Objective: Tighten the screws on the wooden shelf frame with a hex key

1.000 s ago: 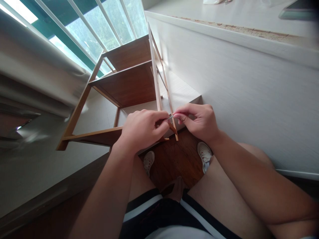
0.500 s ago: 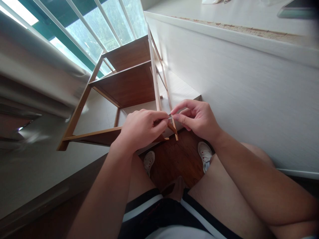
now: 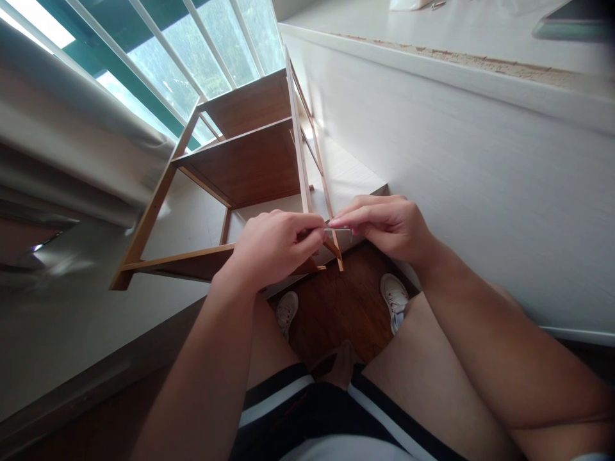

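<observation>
Two hands in play, close together nr the lower R part of the wooden frame! L hand is closed, thumb & index pinching one end of a thin metal rod. R hand is right there too, fingers bent, tips touching the rod; can't tell if they've a firm grip. Rod spans the gap btwn the hands, its short bent end pointing down under the R fingers. Below: brown floor, w/ a white shoe on the L & another on the R. Upper R, the white table, its edge chipped; curtain far L, by the barred window.
</observation>
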`<state>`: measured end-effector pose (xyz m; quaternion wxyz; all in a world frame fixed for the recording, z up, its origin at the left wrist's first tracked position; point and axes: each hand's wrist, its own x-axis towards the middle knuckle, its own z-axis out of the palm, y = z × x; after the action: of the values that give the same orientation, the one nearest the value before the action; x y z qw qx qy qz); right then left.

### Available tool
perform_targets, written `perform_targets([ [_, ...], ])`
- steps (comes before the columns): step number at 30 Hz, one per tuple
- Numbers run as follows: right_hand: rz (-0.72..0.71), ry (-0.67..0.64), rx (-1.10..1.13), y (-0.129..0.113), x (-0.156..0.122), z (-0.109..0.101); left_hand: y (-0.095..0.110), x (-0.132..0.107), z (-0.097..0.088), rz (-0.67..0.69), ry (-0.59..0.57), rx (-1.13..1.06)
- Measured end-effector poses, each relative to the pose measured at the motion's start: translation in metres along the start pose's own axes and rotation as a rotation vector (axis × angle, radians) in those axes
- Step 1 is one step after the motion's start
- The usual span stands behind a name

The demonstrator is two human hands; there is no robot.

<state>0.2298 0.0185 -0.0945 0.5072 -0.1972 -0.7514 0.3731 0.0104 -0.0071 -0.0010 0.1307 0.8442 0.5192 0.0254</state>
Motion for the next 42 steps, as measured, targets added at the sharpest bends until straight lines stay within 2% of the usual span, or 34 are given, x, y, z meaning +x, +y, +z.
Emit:
perform_targets([
  [3,-0.082,-0.055,-0.093,0.001,0.0,-0.005,0.0,0.0,-0.001,0.004,-0.011,-0.018],
  [8,-0.08,-0.117,-0.091,0.002,-0.001,-0.007,0.0,0.0,-0.001,-0.002,-0.019,-0.028],
  [16,-0.023,-0.033,0.058,-0.002,0.0,-0.001,0.001,0.0,-0.001,0.004,-0.006,-0.013],
  [26,-0.037,0.124,-0.048,0.002,-0.003,0.003,0.001,0.001,0.003,-0.016,0.049,-0.001],
  [31,0.027,0.148,-0.074,-0.001,-0.002,0.007,0.003,0.002,0.004,-0.041,0.076,0.005],
  [42,0.064,0.176,-0.024,-0.001,-0.001,0.013,0.005,0.002,0.002,-0.037,0.079,0.039],
])
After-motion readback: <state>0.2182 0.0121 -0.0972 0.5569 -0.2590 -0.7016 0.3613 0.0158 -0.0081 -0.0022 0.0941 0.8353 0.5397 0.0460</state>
